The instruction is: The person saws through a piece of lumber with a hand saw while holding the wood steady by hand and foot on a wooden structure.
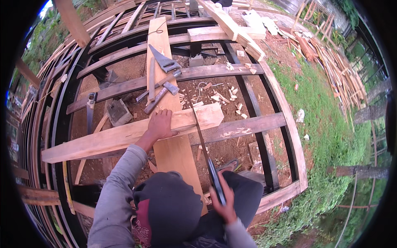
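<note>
A pale squared timber (107,136) lies crosswise over a wide plank (175,159). My left hand (160,125) grips the timber from above, fingers over its far side and thumb spread toward me. In my right hand (224,200) is a handsaw (203,140), held by its dark handle. Its blade runs away from me across the timber near the right end; the cut's depth cannot be made out. Beyond the timber, a second handsaw (163,59), a hammer (162,97), a chisel-like tool (165,79) and a thin wood strip (151,78) lie on the plank.
Dark and weathered beams (231,129) form an open frame over bare soil, with wood chips (221,98) scattered below. Another saw (90,108) hangs at left near a concrete block (119,113). Grass (314,136) and stacked sticks (331,74) lie right. A long beam (233,29) rests at the far side.
</note>
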The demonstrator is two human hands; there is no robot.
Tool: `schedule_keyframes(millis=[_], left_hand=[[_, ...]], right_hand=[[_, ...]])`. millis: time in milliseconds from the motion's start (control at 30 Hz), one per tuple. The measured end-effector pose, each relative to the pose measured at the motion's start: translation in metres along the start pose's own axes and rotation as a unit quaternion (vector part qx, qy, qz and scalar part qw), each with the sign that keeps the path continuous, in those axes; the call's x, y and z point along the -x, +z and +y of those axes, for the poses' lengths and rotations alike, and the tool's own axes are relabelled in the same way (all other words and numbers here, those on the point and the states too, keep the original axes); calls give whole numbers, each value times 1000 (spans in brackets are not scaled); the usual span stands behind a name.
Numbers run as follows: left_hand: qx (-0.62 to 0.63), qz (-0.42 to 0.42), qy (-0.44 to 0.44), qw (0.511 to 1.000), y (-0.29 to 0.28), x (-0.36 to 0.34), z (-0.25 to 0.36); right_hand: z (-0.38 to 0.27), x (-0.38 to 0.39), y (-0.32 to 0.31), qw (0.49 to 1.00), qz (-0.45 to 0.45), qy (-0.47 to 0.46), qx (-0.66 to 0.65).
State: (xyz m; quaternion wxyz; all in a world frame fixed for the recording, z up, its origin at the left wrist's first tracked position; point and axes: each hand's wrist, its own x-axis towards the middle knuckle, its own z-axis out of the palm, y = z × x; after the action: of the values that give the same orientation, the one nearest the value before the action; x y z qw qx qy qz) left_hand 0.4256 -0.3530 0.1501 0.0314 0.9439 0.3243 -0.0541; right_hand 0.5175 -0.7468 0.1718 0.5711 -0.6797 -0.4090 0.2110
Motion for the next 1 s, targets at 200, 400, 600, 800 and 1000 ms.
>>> schedule_keyframes(millis=[200,400,600,800,1000], left_hand=[[34,-19,8,999,5,-8,-8],[-1,-7,-1,1000,0,-6,-6],[10,21,11,1000,11,-12,9],[7,15,-11,1000,14,3,-29],[-17,-17,-23,999,-8,1,9]], right_hand=[[43,-101,46,998,13,-11,-67],[-42,112,-75,990,-44,127,28],[61,-96,43,997,34,-64,-29],[6,-24,10,997,-49,41,-47],[-52,58,-53,995,-45,89,19]])
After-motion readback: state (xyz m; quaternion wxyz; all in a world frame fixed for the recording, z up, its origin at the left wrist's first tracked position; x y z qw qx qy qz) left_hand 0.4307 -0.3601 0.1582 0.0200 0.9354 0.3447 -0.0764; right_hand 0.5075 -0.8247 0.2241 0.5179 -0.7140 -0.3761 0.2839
